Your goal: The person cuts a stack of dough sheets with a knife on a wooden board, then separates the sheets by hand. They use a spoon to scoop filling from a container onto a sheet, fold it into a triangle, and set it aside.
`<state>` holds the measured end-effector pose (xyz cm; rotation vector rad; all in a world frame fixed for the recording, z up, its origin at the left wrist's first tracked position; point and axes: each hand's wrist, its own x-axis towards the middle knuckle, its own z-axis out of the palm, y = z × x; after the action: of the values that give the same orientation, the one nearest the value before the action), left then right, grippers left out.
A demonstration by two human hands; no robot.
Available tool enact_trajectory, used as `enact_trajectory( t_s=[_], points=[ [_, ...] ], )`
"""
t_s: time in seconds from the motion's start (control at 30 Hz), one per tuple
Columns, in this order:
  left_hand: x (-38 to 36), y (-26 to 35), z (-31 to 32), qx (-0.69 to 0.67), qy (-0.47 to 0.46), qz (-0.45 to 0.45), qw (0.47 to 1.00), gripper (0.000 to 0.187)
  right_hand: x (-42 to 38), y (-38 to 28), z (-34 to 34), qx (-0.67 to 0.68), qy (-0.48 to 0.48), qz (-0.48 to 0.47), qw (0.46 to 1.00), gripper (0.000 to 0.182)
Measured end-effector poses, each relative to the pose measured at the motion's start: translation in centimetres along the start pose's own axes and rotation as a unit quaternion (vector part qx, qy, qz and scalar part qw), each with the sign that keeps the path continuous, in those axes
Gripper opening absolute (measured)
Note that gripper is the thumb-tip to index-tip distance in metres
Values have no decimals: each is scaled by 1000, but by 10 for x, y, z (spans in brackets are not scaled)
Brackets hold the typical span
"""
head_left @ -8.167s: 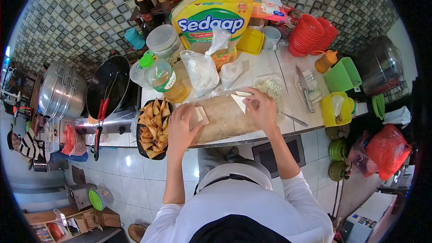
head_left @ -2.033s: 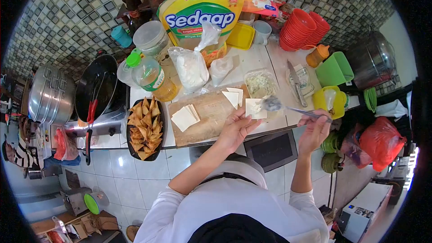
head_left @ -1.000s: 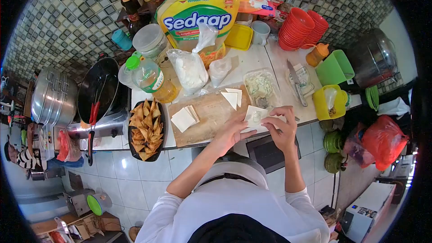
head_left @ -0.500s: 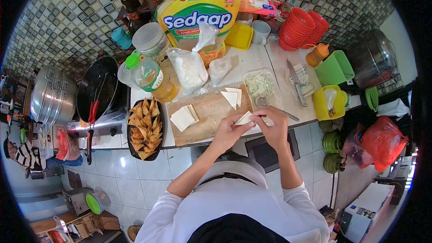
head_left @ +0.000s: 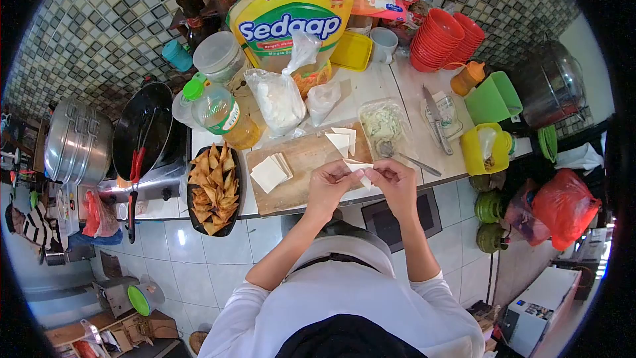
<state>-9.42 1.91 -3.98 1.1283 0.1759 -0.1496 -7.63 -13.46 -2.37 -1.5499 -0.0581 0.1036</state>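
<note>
Between my two hands is a pale folded wrapper (head_left: 358,166), held above the front right edge of the wooden cutting board (head_left: 301,171). My left hand (head_left: 331,185) pinches its left side, and my right hand (head_left: 392,184) pinches the right side. Square wrappers (head_left: 270,172) lie stacked on the board's left part, with triangular ones (head_left: 342,141) near its back right corner. Just beyond my right hand stands a clear tub of pale green and white filling (head_left: 384,127), a spoon (head_left: 420,164) beside my fingers. Folded brown triangles (head_left: 214,189) fill a black tray at left.
A knife (head_left: 437,121) lies right of the tub. Behind the board stand an oil bottle (head_left: 225,116), a bag of white powder (head_left: 277,103) and a yellow Sedaap pouch (head_left: 291,30). A black wok (head_left: 144,132) is at left, red bowls (head_left: 437,40) at back right.
Both hands have shifted slightly left with the wrapper. The wrapper now shows a wider top edge and a point hanging down between the fingers. More of the spoon is visible.
</note>
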Motion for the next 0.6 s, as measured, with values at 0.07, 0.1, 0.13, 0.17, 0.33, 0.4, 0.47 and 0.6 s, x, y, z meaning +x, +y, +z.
enact_trajectory(
  t_s=[0.07,0.1,0.13,0.17,0.33,0.4,0.47,0.6],
  points=[
    [-3,5,4,52,11,1,999,10,-3,2,0,7,-6,19,1000,11],
    [-4,7,8,-6,23,1,1000,12,-4,0,1,-6,1,22,1000,11],
    [-4,8,10,-65,36,0,997,14,-6,-2,2,-19,7,25,999,12],
    [-5,8,10,-65,36,1,997,14,-6,-3,4,-19,7,25,1000,12],
    [-4,6,1,-84,59,-23,994,23,-10,2,8,-2,2,16,1000,13],
    [-7,10,2,-88,68,-25,994,24,-11,5,10,-5,0,7,1000,12],
    [-8,8,1,-92,76,-26,993,24,-11,7,11,-8,-2,-2,1000,12],
    [-15,2,-1,12,9,-24,1000,19,-10,8,13,19,24,-35,999,10]
  ],
)
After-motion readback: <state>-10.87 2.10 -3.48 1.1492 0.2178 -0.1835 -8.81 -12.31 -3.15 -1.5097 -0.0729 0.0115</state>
